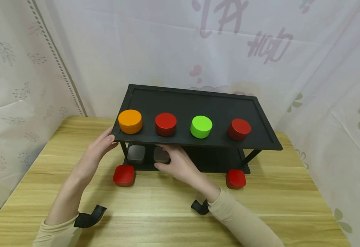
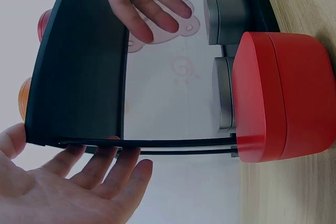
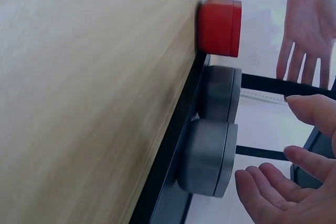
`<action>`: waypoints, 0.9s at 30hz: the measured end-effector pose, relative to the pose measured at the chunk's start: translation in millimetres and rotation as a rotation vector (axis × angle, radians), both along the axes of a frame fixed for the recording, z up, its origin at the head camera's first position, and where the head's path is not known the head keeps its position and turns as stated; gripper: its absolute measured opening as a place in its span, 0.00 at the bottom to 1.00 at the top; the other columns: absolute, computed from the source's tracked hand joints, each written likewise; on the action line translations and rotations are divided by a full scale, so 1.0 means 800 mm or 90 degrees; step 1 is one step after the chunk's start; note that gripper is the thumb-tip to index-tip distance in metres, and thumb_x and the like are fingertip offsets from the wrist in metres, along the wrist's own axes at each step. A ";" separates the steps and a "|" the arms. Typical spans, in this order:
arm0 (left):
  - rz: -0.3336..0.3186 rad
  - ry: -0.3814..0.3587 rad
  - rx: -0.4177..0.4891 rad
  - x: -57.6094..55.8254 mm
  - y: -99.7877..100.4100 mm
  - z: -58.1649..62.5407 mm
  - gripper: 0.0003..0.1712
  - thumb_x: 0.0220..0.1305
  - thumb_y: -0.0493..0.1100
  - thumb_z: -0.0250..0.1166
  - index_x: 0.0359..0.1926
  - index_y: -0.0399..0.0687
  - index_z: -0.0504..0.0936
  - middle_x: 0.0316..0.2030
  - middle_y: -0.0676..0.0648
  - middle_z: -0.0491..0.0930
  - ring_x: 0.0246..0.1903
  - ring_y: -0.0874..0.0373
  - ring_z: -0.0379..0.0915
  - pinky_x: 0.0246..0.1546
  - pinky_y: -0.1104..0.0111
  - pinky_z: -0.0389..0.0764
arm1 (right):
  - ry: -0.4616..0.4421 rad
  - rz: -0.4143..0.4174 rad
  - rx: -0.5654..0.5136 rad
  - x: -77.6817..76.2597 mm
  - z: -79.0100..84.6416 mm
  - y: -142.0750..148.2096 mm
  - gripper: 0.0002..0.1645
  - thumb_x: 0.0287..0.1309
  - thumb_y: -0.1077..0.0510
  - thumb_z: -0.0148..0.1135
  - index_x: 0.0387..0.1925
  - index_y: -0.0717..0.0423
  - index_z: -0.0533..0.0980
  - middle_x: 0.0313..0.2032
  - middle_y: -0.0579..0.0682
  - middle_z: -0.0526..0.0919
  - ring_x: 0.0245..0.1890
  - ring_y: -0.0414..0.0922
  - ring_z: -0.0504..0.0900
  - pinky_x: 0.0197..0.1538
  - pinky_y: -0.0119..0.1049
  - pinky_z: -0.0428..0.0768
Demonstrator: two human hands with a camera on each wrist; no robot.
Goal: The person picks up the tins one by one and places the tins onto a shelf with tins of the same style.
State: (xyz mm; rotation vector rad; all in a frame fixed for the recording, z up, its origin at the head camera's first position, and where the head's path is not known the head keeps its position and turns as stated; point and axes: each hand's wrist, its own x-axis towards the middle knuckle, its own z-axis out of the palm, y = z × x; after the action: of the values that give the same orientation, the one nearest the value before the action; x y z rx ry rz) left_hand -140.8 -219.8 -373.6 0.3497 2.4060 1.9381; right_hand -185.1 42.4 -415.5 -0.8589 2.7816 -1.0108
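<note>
A black two-tier rack [image 1: 183, 103] stands on the wooden table. My left hand [image 1: 98, 149] holds its left front corner, thumb at the top board's edge and fingers against the side. My right hand [image 1: 180, 163] reaches under the top board, beside a grey tin [image 1: 161, 156] on the lower tier. In the right wrist view my right hand [image 3: 294, 182] has its fingers spread and apart from that tin [image 3: 207, 156]. A second grey tin [image 1: 136, 154] sits to its left. On the upper tier are an orange round tin [image 1: 130, 121], red round tins [image 1: 166, 124] [image 1: 239, 129] and a green one [image 1: 201, 127].
A red square tin [image 1: 124, 175] stands on the table before the rack's left end. Another red square tin [image 1: 236, 179] stands before its right end. Patterned white cloth [image 1: 167, 44] hangs behind and at both sides. Black wrist mounts [image 1: 90, 216] are on both sleeves.
</note>
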 end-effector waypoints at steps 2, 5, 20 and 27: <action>-0.005 0.000 0.000 -0.002 0.001 0.001 0.27 0.75 0.53 0.38 0.72 0.65 0.53 0.73 0.54 0.50 0.66 0.69 0.53 0.57 0.84 0.64 | -0.003 0.004 -0.006 0.002 -0.001 -0.002 0.37 0.51 0.47 0.69 0.63 0.38 0.66 0.60 0.42 0.73 0.55 0.42 0.76 0.55 0.36 0.77; -0.011 0.003 0.000 -0.004 0.003 0.001 0.26 0.75 0.52 0.38 0.72 0.65 0.53 0.73 0.54 0.51 0.66 0.69 0.53 0.57 0.84 0.64 | -0.015 0.007 -0.010 0.006 -0.001 -0.006 0.38 0.51 0.47 0.69 0.63 0.36 0.65 0.60 0.40 0.71 0.55 0.42 0.76 0.56 0.35 0.77; -0.015 0.020 0.017 0.000 -0.003 -0.004 0.26 0.76 0.48 0.37 0.72 0.58 0.55 0.72 0.54 0.53 0.66 0.69 0.54 0.57 0.84 0.64 | -0.005 0.062 0.001 0.024 -0.002 -0.036 0.37 0.50 0.48 0.69 0.63 0.38 0.67 0.56 0.42 0.74 0.51 0.40 0.78 0.49 0.27 0.78; -0.027 0.026 0.032 -0.007 0.001 -0.006 0.26 0.75 0.47 0.38 0.72 0.56 0.56 0.72 0.54 0.54 0.65 0.70 0.56 0.57 0.84 0.64 | 0.009 0.058 0.025 0.026 -0.004 -0.039 0.38 0.49 0.48 0.70 0.63 0.36 0.67 0.52 0.43 0.76 0.49 0.38 0.77 0.44 0.22 0.76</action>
State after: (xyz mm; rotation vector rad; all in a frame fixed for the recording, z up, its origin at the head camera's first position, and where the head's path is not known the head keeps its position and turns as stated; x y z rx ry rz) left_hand -146.2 -219.3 -378.2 0.4430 2.3577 1.9957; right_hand -164.5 11.3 -419.1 -0.9816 2.7364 -0.9355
